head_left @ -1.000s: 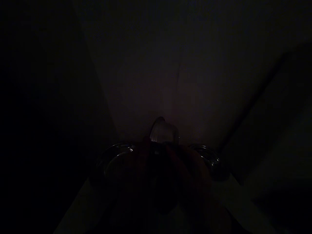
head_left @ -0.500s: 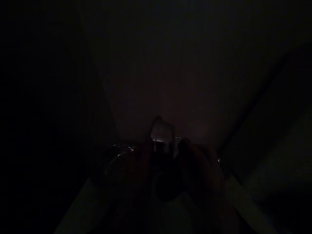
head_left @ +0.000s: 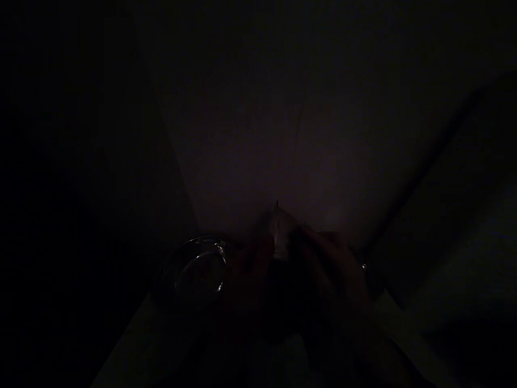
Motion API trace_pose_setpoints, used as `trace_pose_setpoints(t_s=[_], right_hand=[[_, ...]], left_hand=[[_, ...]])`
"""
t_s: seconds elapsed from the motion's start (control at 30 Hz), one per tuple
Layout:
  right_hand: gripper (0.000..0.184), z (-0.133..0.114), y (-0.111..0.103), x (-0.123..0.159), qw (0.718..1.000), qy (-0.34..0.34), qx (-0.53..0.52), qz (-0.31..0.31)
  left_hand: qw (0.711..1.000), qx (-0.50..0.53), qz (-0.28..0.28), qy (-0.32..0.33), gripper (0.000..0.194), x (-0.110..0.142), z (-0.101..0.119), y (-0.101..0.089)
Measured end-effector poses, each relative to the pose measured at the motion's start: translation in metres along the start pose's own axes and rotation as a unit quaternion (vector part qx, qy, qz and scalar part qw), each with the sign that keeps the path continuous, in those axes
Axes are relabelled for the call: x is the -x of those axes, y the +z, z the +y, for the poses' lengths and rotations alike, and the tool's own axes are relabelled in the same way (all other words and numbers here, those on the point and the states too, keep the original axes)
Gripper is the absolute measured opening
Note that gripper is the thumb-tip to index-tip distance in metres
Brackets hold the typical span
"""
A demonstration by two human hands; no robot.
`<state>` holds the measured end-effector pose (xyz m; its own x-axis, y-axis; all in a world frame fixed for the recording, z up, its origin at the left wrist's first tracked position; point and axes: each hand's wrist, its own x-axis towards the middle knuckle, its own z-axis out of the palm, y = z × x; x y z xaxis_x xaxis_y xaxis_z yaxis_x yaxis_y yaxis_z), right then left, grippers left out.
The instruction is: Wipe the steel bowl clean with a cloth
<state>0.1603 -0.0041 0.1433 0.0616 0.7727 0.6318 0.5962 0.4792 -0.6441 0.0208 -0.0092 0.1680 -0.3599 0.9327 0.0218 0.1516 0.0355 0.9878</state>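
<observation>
Head view showed, in near darkness, a metal vessel between the two hands, the left hand gripping its nine o'clock side and the right hand close at three o'clock, its grip too dark to tell. At eight o'clock from the vessel a round, shiny-rimmed bowl stood beside the left hand on a pale tabletop, and the contents of both containers were unreadable. Near four o'clock a glinting object was mostly blocked by the right hand, while a plain wall rose at twelve.
</observation>
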Motion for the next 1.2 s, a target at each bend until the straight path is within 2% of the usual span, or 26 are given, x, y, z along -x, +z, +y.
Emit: trace_pose_setpoints(t_s=[0.1,0.17,0.2,0.27,0.37,0.47,0.53,0.63,0.73,0.8,0.87,0.93,1.07,1.2], right_hand=[[0.048,0.001,0.000,0.003,0.995,-0.004,-0.068,-0.074],[0.062,0.004,-0.002,0.004,0.989,-0.032,-0.074,-0.123],[0.062,0.005,-0.004,0.003,0.988,-0.045,-0.067,-0.135],[0.049,0.007,-0.009,0.000,0.989,-0.049,-0.041,-0.131],[0.019,0.006,-0.020,-0.007,0.997,-0.028,0.030,-0.069],[0.018,0.003,-0.028,-0.013,0.993,-0.017,0.114,-0.012],[0.021,0.001,-0.028,-0.013,0.992,-0.005,0.128,-0.009],[0.024,-0.004,-0.023,-0.011,0.994,0.043,0.084,-0.046],[0.020,-0.009,-0.018,-0.009,0.994,0.093,0.008,-0.059],[0.019,-0.013,-0.016,-0.008,0.991,0.102,-0.041,-0.075],[0.017,-0.016,-0.014,-0.008,0.989,0.091,-0.069,-0.090],[0.017,-0.017,-0.011,-0.007,0.994,0.066,-0.047,-0.077],[0.019,-0.012,-0.004,-0.005,0.996,-0.020,0.085,-0.005],[0.024,-0.006,-0.002,-0.003,0.975,-0.114,0.171,0.085]], left_hand=[[0.999,-0.007,0.005,-0.037,0.043,-0.003,0.005,-0.002],[0.999,-0.012,0.021,-0.044,0.044,-0.004,0.007,-0.004],[0.999,-0.007,0.019,-0.041,0.044,-0.004,0.007,-0.004],[0.999,0.005,0.008,-0.032,0.039,-0.005,0.006,-0.005],[1.000,-0.011,0.011,-0.027,0.030,-0.005,0.003,-0.004],[0.999,-0.033,0.015,-0.025,0.028,-0.005,0.001,-0.004],[0.999,-0.035,0.021,-0.031,0.033,-0.005,0.002,-0.004],[0.999,-0.022,0.020,-0.028,0.037,-0.003,0.006,-0.003],[0.999,0.001,-0.006,-0.042,0.036,-0.003,0.010,-0.002],[0.998,0.009,-0.018,-0.058,0.036,-0.003,0.011,-0.002],[0.997,0.000,-0.014,-0.072,0.034,-0.003,0.012,-0.002],[0.996,-0.017,-0.007,-0.085,0.032,-0.003,0.012,-0.002],[0.996,0.013,-0.036,-0.082,0.029,0.000,0.013,-0.003],[0.993,0.041,-0.049,-0.096,0.030,0.001,0.012,-0.004]])
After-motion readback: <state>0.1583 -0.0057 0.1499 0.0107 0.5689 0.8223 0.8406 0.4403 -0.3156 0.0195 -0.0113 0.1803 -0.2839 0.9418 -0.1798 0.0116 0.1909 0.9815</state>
